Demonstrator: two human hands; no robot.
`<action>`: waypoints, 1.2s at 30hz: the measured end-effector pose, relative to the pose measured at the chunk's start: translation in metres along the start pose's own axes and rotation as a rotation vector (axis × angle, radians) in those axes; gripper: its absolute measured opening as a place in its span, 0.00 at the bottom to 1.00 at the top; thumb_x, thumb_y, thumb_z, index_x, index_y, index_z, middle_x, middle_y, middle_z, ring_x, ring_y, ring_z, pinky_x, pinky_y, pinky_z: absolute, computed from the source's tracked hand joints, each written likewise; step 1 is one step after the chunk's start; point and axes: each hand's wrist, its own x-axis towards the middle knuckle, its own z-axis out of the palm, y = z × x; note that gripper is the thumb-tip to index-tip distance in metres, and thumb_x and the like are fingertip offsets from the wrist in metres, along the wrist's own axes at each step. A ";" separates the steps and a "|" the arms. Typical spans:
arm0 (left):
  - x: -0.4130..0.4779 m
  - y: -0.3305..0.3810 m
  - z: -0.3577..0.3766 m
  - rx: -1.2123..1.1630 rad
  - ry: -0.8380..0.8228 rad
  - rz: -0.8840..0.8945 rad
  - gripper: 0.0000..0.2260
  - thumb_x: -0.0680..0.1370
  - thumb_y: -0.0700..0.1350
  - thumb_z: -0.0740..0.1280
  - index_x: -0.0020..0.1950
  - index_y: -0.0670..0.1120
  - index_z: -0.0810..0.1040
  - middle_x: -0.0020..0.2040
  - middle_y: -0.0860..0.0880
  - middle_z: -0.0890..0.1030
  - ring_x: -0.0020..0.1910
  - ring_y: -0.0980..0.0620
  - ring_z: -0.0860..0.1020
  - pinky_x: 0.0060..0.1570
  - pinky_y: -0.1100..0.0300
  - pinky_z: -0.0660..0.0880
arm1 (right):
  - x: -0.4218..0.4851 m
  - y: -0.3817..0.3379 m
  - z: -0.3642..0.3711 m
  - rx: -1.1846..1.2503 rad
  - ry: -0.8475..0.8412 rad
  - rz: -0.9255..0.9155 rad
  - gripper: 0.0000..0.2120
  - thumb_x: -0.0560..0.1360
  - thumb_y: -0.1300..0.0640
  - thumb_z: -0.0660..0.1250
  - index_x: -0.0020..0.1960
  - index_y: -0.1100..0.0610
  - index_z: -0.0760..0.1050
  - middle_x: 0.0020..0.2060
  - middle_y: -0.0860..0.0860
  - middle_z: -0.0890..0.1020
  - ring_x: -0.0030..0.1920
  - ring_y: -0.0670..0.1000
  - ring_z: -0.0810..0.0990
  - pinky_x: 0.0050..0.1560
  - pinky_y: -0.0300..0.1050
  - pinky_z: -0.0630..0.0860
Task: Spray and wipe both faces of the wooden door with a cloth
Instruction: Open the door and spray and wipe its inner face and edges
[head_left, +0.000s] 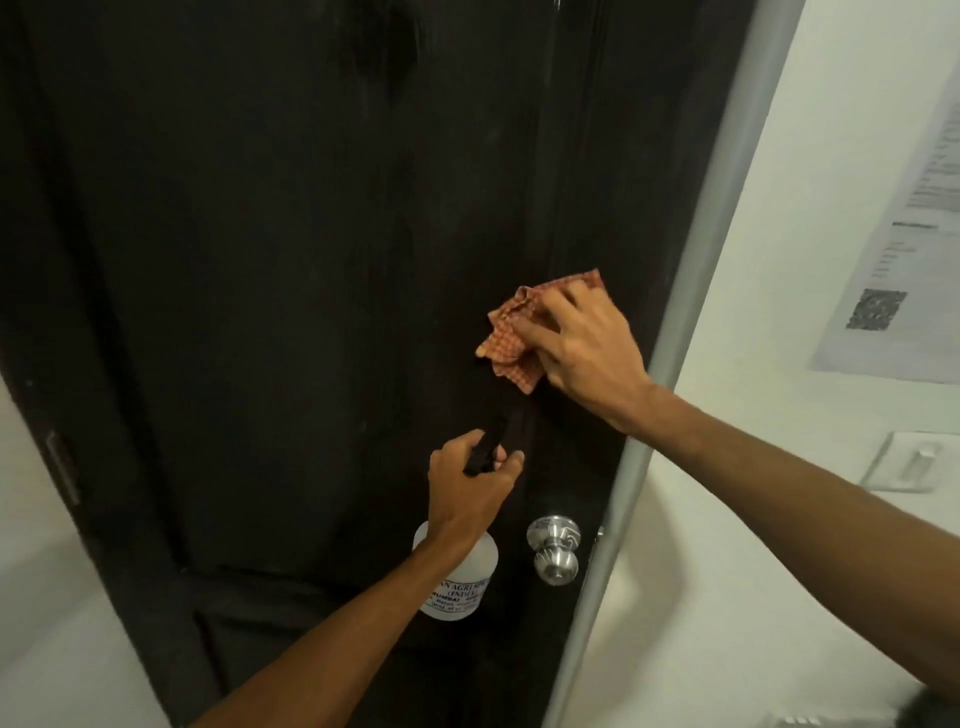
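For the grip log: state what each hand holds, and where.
Left hand grips the spray bottle by its trigger head; right hand grips the cloth at its bunched middle.

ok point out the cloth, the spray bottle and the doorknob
cloth (506, 345), head view, bare checked fabric
spray bottle (467, 582), head view, white body
doorknob (556, 564), head view, round metal end
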 end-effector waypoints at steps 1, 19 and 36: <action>-0.006 -0.011 0.003 -0.010 -0.003 -0.047 0.09 0.72 0.51 0.78 0.40 0.50 0.80 0.36 0.54 0.83 0.41 0.53 0.84 0.42 0.56 0.81 | -0.014 -0.011 0.009 0.011 -0.012 -0.027 0.20 0.79 0.51 0.56 0.61 0.57 0.81 0.56 0.59 0.78 0.53 0.60 0.74 0.49 0.55 0.71; -0.065 -0.109 0.005 0.020 0.019 -0.022 0.07 0.75 0.36 0.76 0.40 0.45 0.82 0.33 0.50 0.82 0.32 0.52 0.81 0.33 0.57 0.79 | -0.115 -0.126 0.069 0.324 -0.527 -0.018 0.17 0.78 0.48 0.64 0.60 0.55 0.82 0.59 0.55 0.79 0.58 0.57 0.76 0.60 0.55 0.74; -0.095 -0.167 -0.002 0.013 0.002 -0.061 0.05 0.76 0.40 0.77 0.41 0.45 0.84 0.35 0.53 0.83 0.37 0.53 0.84 0.41 0.56 0.82 | -0.106 -0.127 0.085 0.207 -0.204 0.232 0.16 0.73 0.58 0.74 0.59 0.60 0.82 0.58 0.58 0.78 0.57 0.61 0.78 0.52 0.56 0.79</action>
